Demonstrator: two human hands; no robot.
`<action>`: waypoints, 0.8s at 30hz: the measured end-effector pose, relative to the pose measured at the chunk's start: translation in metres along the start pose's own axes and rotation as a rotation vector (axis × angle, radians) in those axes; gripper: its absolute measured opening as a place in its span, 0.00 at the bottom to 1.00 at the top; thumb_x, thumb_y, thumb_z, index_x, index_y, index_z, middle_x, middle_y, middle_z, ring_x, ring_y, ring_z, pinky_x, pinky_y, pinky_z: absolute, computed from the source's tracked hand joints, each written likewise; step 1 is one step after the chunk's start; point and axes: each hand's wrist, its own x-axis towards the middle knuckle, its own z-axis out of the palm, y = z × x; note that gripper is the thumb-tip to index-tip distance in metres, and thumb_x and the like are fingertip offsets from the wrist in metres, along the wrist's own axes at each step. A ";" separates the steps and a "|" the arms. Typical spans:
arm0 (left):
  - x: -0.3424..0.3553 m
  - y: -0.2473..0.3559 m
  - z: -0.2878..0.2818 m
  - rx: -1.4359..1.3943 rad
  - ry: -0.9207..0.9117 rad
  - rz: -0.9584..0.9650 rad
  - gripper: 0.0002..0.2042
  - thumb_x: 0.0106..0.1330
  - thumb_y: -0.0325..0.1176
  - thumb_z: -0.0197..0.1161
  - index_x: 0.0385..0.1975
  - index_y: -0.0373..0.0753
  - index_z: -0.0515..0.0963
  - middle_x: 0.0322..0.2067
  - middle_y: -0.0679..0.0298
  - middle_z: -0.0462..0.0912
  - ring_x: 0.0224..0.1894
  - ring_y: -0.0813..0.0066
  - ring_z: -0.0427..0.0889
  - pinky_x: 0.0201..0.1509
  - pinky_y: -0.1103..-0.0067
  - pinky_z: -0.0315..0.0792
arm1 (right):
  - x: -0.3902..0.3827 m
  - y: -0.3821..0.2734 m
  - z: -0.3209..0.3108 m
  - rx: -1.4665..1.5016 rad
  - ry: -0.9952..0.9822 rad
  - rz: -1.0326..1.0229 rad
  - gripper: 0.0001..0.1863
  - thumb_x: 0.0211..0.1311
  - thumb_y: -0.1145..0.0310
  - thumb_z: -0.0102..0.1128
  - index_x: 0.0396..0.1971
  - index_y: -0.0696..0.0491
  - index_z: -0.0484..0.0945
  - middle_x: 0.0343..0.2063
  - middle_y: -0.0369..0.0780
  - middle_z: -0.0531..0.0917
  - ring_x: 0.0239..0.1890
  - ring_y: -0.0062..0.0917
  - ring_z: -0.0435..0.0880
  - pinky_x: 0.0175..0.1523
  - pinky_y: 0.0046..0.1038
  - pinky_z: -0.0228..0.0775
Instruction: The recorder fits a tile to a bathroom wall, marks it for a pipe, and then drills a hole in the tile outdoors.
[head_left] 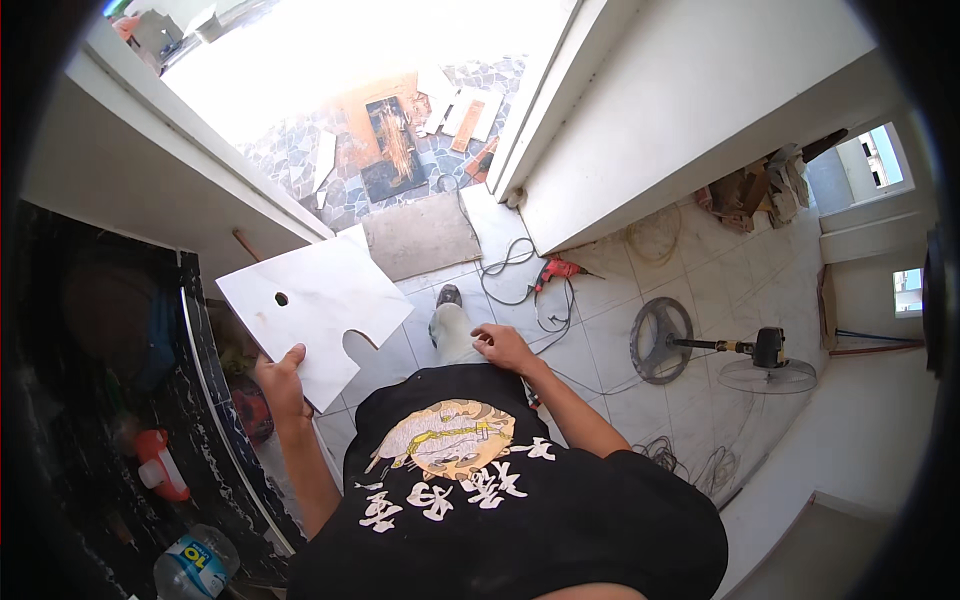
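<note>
My left hand (285,385) grips the lower left edge of a white marble-look tile (320,305), thumb on the face. This tile has a small round hole near its left side and a curved notch cut into its lower right edge. My right hand (502,348) hangs above my leg, its fingers loosely bent and slightly apart, with nothing visible in them. Ahead of it a red power drill (560,271) lies on the floor tiles, its bit pointing right and its dark cord (510,262) looped beside it.
A stand fan (768,350) lies tipped over on the right, its round base (660,340) facing me. Through the doorway are a dark board (395,150) and tile offcuts (470,115). A black marbled counter (90,400) at left holds a plastic bottle (195,565).
</note>
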 end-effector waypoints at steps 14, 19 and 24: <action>0.345 0.042 0.159 -0.029 -0.021 -0.263 0.20 0.62 0.17 0.60 0.55 0.22 0.72 0.46 0.51 0.83 0.41 0.63 0.86 0.47 0.71 0.80 | 0.212 -0.079 -0.022 -0.297 -0.387 0.118 0.09 0.61 0.66 0.60 0.39 0.51 0.83 0.38 0.45 0.86 0.47 0.44 0.83 0.49 0.46 0.74; 0.519 0.004 0.223 -0.006 -0.140 -0.376 0.21 0.60 0.17 0.63 0.55 0.24 0.72 0.45 0.49 0.84 0.40 0.61 0.86 0.45 0.69 0.81 | 0.245 -0.147 -0.040 -0.005 -0.261 0.396 0.09 0.63 0.70 0.56 0.38 0.58 0.80 0.33 0.49 0.86 0.37 0.44 0.85 0.44 0.41 0.75; 0.665 -0.038 0.275 0.166 -0.236 -0.486 0.19 0.61 0.19 0.65 0.53 0.24 0.74 0.44 0.50 0.84 0.39 0.63 0.86 0.43 0.70 0.80 | 0.316 -0.187 -0.049 0.176 -0.668 0.446 0.13 0.60 0.63 0.57 0.36 0.56 0.82 0.36 0.49 0.86 0.41 0.43 0.85 0.47 0.40 0.74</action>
